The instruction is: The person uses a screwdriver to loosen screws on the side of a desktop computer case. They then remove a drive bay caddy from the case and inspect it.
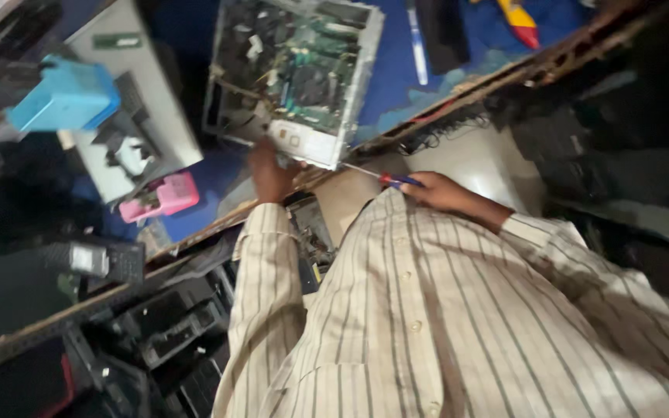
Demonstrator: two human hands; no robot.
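On a cluttered blue counter [396, 93], the right hand [439, 191] has its fingers clamped on a screwdriver [385, 179], tip at the open computer case [292, 73]. The left hand [270, 172] grips the case's near edge; whether its fingers are closed, I cannot tell. Best keep that case steady and the driver straight.

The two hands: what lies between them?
In the head view, the screwdriver spans the gap: the right hand grips its handle, and its shaft reaches toward the computer case corner beside the left hand.
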